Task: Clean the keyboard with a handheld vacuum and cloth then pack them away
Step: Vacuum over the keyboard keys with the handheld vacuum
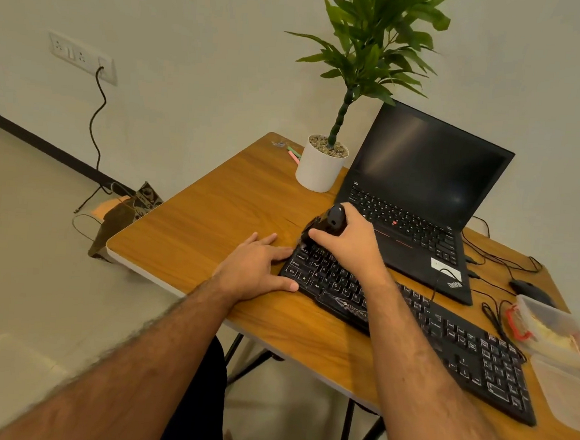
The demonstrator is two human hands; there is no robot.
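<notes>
A black keyboard (452, 337) lies slantwise on the wooden table (213, 214), in front of the laptop. My right hand (348, 244) grips a small black handheld vacuum (329, 221), whose nozzle touches the keys at the keyboard's upper left corner. My left hand (257, 269) lies flat on the table, fingers straight, thumb and fingertips touching the keyboard's left edge. No cloth can be made out for certain.
An open black laptop (417, 201) stands behind the keyboard, a potted plant (321, 165) to its left. A black mouse (531, 290) and cables lie at the right. Clear plastic boxes (555, 327) sit at the table's right edge. A wall socket (82, 55) feeds a hanging cord.
</notes>
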